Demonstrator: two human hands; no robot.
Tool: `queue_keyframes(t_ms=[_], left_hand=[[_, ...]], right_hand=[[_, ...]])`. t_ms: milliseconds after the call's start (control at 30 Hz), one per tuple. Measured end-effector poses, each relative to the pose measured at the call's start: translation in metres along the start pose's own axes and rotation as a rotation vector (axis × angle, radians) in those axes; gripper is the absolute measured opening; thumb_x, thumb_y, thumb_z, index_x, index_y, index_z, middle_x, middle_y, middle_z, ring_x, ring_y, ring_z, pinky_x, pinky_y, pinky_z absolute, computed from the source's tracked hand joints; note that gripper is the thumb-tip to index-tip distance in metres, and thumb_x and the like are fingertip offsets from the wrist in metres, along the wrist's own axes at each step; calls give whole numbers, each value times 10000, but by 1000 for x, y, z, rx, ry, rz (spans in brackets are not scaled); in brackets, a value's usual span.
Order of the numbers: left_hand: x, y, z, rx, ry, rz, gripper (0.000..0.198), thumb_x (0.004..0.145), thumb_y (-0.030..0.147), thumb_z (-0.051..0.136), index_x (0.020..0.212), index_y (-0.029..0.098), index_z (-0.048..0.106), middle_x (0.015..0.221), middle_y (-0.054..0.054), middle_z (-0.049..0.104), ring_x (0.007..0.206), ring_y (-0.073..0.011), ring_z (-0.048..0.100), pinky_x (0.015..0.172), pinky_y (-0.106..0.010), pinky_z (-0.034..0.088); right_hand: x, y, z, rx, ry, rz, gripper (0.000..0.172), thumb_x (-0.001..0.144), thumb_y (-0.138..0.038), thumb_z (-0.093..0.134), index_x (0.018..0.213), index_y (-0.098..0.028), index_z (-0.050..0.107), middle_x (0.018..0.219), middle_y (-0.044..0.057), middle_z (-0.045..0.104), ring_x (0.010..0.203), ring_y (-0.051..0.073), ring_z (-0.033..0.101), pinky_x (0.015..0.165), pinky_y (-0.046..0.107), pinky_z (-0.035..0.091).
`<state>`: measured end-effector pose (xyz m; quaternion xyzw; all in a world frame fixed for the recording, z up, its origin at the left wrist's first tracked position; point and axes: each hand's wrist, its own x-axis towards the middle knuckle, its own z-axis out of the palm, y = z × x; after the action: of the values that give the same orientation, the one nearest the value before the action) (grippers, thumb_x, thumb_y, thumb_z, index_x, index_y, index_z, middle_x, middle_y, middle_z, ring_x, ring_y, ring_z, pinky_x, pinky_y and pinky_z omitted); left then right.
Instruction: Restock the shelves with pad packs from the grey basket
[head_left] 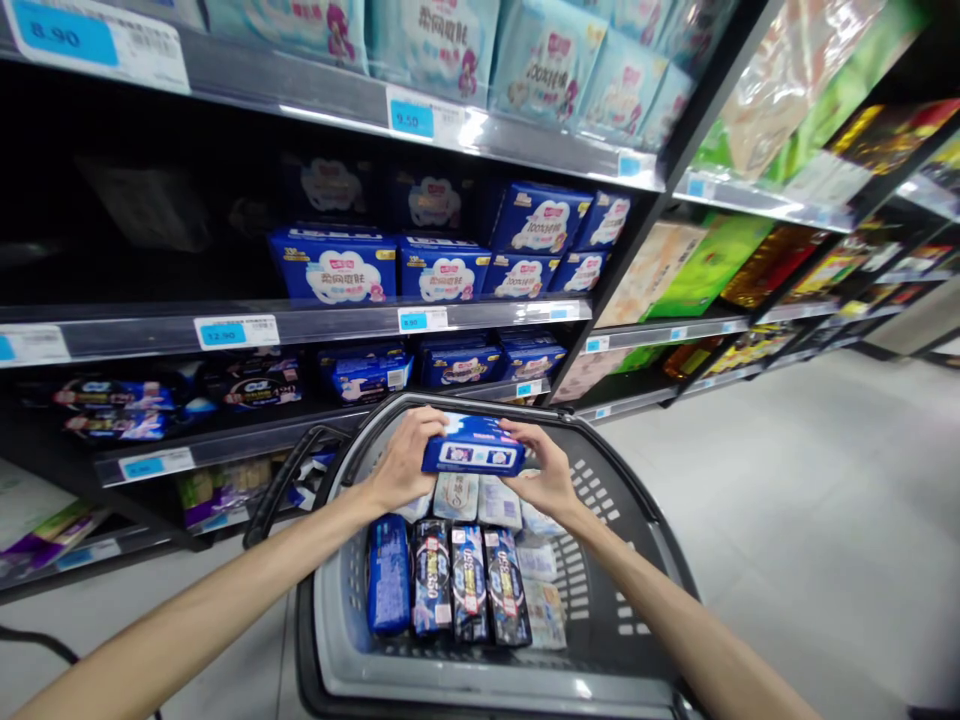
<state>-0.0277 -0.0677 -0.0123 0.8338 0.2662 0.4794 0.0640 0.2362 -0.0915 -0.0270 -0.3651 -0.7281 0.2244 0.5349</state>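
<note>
A blue pack of sanitary pads [474, 446] is held between both hands above the far part of the grey shopping basket [495, 690]. My left hand [409, 455] grips its left end, fingers over the top edge. On its right end, my right hand [541, 465] closes with thumb and fingers. Below in the basket, a blue pack [388, 575] stands beside several black packs [470, 585] marked 350. Behind and to the right of these lie several whitish packs [499, 500], partly hidden by my hands and the held pack.
Shelves rise in front, with blue pad packs [334, 268] on the middle level and dark packs [120, 405] lower left. Light-blue packs [547, 60] fill the top shelf. The basket's black handle [281, 480] sticks out at left. Pale tiled floor [810, 480] stretches right.
</note>
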Motion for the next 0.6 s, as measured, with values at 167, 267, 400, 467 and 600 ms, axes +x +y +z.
queue_keyframes(t_ms=[167,267,400,467,600], left_hand=[[-1,6,-4,148,125,435,294,828,95,592,1064,254,519,1129,-43,603,1134,-193,558,1068,-490,468],[-4,11,-4,198,174,524,272,839,73,608,998,285,545,1126,1,615,1142,-159,557,1063,-433,477],[-4,11,-4,206,174,511,206,880,111,570,992,281,538,1110,-7,620,1120,-158,573,1046,-442,492],[-3,10,-5,189,151,486,163,907,156,529,1029,263,526,1112,-39,617,1111,-177,581,1037,-474,494],[-1,7,-8,183,131,393,277,901,222,579,1162,230,490,1153,-90,586,1123,-216,572,1044,-534,474]], right_hand=[[-4,-3,3,-331,99,-476,469,774,-66,711,1143,-267,503,1256,119,648,1237,296,614,979,525,548],[-5,-3,3,-403,150,-580,481,764,-6,668,1132,-262,494,1233,116,647,1234,296,618,942,510,572],[-4,-2,3,-410,132,-563,495,763,-1,659,1158,-254,498,1257,132,642,1240,304,617,946,521,575],[-2,-2,1,-393,101,-553,509,773,-7,661,1196,-240,499,1278,154,644,1242,307,619,949,520,576],[5,-6,-3,-408,41,-602,544,804,-5,642,1293,-200,507,1306,188,651,1264,302,612,963,498,581]])
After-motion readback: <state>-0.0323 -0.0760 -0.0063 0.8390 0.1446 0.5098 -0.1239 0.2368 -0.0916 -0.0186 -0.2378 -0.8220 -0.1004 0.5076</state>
